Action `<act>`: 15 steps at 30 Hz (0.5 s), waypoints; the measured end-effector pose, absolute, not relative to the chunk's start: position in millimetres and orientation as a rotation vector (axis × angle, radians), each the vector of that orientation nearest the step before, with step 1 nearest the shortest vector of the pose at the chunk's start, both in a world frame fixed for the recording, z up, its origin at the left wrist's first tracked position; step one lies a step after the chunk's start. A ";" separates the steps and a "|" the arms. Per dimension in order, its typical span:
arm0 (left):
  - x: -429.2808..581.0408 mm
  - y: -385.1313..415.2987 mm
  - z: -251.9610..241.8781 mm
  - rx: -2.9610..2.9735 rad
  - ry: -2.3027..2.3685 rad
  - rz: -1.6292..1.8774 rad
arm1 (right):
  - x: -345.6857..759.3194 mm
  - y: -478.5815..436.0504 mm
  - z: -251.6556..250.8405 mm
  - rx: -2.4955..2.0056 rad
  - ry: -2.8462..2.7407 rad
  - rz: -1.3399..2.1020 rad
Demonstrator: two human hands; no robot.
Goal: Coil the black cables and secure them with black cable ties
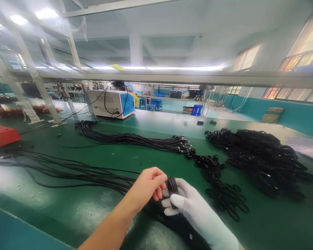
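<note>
A small coil of black cable (pixel 173 186) sits in my right hand (pixel 189 199), which wears a white glove and has its fingers and thumb closed around the loops. My left hand (pixel 152 182) is bare. Its fingers are curled, with the thumb pressed near the forefinger right at the coil's left edge; what is between them is hidden. Loose black cables (pixel 94 180) run in from the left across the green tabletop (pixel 146 161) and pass behind my left wrist.
A bundle of long black cables (pixel 135 139) with metal-looking ends lies farther back. Several small black loops (pixel 232 199) are scattered right of my hands, beside a large heap of coiled cables (pixel 261 156). A white-and-blue machine (pixel 112 103) stands behind, and a red box (pixel 3 136) is far left.
</note>
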State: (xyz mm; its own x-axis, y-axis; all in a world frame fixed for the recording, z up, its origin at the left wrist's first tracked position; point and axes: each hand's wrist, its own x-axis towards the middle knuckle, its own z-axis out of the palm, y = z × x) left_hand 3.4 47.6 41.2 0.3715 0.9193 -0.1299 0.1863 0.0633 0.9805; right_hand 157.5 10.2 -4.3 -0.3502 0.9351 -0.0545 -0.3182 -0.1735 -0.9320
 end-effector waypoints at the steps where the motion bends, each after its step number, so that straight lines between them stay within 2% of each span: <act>1: 3.0 44.8 38.8 1.379 1.043 0.731 | 158.6 9.5 -4.1 -0.787 -1.103 1.713; 15: 4.3 34.0 26.4 1.264 0.816 0.689 | 158.5 8.7 -12.1 -0.628 -1.061 1.844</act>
State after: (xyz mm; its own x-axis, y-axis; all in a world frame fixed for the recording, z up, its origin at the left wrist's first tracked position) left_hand 4.3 34.0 26.4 0.5483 0.8233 -0.1470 -0.0065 0.1799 0.9837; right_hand 158.5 8.7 -12.1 -0.4743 0.8803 0.0038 -0.4460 -0.2366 -0.8632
